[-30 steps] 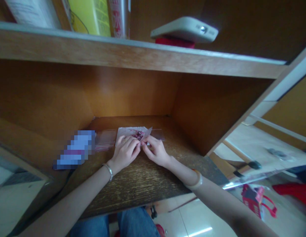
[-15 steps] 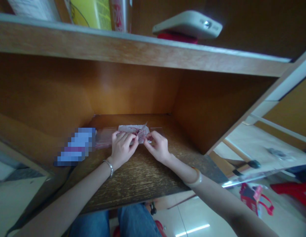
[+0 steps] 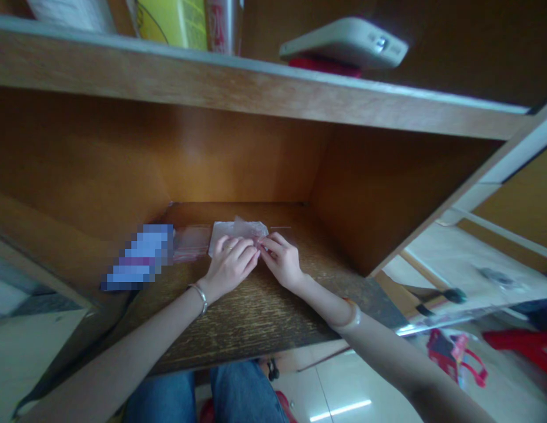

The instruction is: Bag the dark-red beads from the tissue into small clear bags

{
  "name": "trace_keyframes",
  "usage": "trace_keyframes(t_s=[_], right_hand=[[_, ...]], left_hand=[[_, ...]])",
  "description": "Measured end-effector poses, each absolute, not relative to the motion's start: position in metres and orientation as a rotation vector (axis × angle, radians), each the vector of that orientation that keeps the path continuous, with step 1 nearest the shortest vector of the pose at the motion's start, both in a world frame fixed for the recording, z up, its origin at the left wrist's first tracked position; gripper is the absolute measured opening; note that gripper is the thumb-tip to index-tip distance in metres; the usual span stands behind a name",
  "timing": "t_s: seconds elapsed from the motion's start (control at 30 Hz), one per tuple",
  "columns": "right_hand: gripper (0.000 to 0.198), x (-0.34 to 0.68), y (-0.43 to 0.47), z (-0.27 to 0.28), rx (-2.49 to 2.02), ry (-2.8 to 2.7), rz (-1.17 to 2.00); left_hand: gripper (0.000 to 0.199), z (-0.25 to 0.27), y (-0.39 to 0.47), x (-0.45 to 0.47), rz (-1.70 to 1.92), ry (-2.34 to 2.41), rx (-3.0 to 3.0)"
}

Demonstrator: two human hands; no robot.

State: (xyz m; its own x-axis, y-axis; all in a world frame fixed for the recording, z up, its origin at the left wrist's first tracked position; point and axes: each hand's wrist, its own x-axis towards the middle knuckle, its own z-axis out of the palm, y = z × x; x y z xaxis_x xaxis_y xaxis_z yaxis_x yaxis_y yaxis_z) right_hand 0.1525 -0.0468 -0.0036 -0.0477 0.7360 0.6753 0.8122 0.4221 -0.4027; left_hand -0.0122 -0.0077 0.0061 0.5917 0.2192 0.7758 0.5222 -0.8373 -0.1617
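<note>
Both my hands are down on the dark wood-grain table [image 3: 255, 317], near its far edge under the wooden shelf [image 3: 238, 94]. My left hand [image 3: 231, 267] lies palm-down with its fingers bent over the near edge of one small pale folded paper sheet with faint red print [image 3: 238, 230], and my right hand [image 3: 284, 261] meets it fingertip to fingertip on that same sheet's right near corner. My grip on both sides is narrow, fingertips pressing and pinching the paper flat against the table; whether any fold is truly held between finger and thumb I cannot tell. I count one silver bangle [image 3: 200, 294] on my left wrist and one pale bangle [image 3: 351, 314] on my right. Just left of the sheet lies one clear plastic sleeve [image 3: 191, 242], touching a blurred blue and white patch [image 3: 141, 257] toward the table's left edge. A second clear strip [image 3: 282, 230] shows just right of the sheet. On the shelf above rest one flat white device [image 3: 344, 42] over something red, one yellow box [image 3: 176, 20] and one silver can [image 3: 224, 23].
</note>
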Motion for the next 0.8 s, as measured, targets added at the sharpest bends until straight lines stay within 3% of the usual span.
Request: trace_keyframes(t_s=[0.13,0.27,0.37,0.8], right_hand=[[0.023,0.154,-0.044,-0.006,-1.380,-1.746,-0.066],[0.024,0.154,-0.042,-0.007,-1.321,-1.744,-0.011],[0.025,0.153,-0.042,-0.007,-1.219,-1.773,0.012],[0.029,0.156,-0.034,-0.002,-0.943,-1.741,0.229]], left_hand=[[0.018,0.003,-0.008,-0.011,-1.150,-0.686,-2.502],[0.053,0.001,-0.007,-0.010,-1.120,-0.798,-2.569],[0.065,0.000,-0.006,-0.010,-1.056,-0.837,-2.658],[0.065,0.002,0.010,-0.019,-1.120,-0.667,-2.772]])
